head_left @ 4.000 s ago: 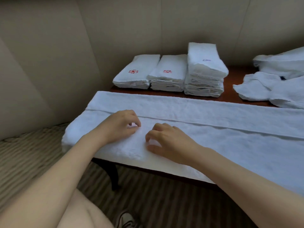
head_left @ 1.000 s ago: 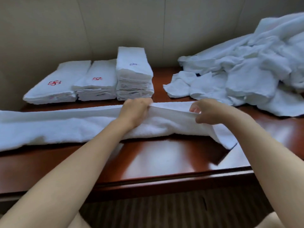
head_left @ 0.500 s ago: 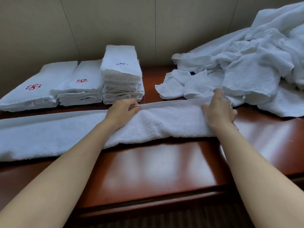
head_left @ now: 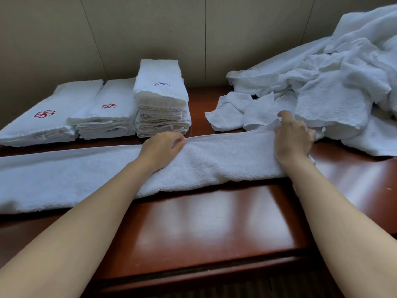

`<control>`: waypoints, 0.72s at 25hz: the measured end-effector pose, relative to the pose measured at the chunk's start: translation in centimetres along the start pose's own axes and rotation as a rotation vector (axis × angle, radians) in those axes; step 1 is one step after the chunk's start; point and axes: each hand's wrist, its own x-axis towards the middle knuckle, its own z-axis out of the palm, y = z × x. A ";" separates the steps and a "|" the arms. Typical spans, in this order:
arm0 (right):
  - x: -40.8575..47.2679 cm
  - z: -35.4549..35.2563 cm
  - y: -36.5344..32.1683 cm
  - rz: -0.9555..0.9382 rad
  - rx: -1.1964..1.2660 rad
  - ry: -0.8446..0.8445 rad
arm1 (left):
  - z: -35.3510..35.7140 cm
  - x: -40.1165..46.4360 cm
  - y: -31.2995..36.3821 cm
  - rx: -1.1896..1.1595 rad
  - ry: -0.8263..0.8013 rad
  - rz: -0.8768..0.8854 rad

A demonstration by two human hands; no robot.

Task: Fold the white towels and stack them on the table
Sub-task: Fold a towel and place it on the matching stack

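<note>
head view: a long folded white towel [head_left: 64, 177] lies across the desk [head_left: 214, 222], running off its left edge. the left hand [head_left: 161, 147] pinches the towel's far hem with curled fingers; the right hand [head_left: 293, 138] grips its right end. three folded stacks [head_left: 160, 100] line the back left corner; a loose towel pile [head_left: 333, 82] fills the back right.

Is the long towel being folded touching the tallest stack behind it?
Apart. The head view shows bare table between the long towel and the tallest stack.
</note>
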 end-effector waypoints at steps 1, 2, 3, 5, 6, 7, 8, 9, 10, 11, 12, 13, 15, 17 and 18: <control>-0.1 0.3 0.0 -0.020 -0.025 -0.014 | 0.1 -0.1 0.2 0.040 -0.002 0.019; -0.2 0.5 0.1 -0.033 -0.047 -0.030 | 0.2 -0.1 0.3 0.108 -0.006 0.037; -0.2 0.5 0.1 -0.037 -0.059 -0.030 | 0.2 -0.1 0.4 0.202 0.002 0.049; -0.2 -0.3 -1.2 -0.054 -0.049 0.009 | 0.2 -0.1 0.6 0.413 0.078 0.044; -0.6 -0.8 -2.7 -0.099 -0.023 0.019 | 0.3 -0.3 0.8 0.496 0.125 0.047; -1.2 -1.3 -4.6 -0.180 0.017 0.003 | 0.1 -0.6 1.1 0.533 0.176 0.051; -2.4 -1.7 -6.8 -0.293 0.067 -0.042 | -0.1 -0.9 1.2 0.534 0.244 0.062; -4.0 -1.8 -9.1 -0.429 0.120 -0.109 | -0.5 -1.5 1.0 0.514 0.319 0.077; -5.9 -1.7 -11.4 -0.567 0.165 -0.194 | -1.2 -2.2 0.7 0.497 0.383 0.061; -7.7 -1.3 -13.2 -0.680 0.192 -0.277 | -2.2 -3.1 0.2 0.474 0.391 0.013; -9.3 -0.9 -14.8 -0.757 0.204 -0.349 | -3.4 -4.0 -0.4 0.448 0.370 -0.064; -10.7 -0.6 -16.3 -0.811 0.211 -0.401 | -4.9 -5.2 -1.2 0.425 0.309 -0.176; -12.9 -0.4 -19.5 -0.879 0.249 -0.444 | -8.3 -7.6 -4.2 0.409 0.302 -0.399; -14.8 -0.4 -22.7 -0.930 0.315 -0.460 | -11.6 -10.4 -7.7 0.408 0.355 -0.599; -15.8 -0.3 -24.3 -0.955 0.347 -0.471 | -13.0 -12.0 -9.7 0.407 0.418 -0.689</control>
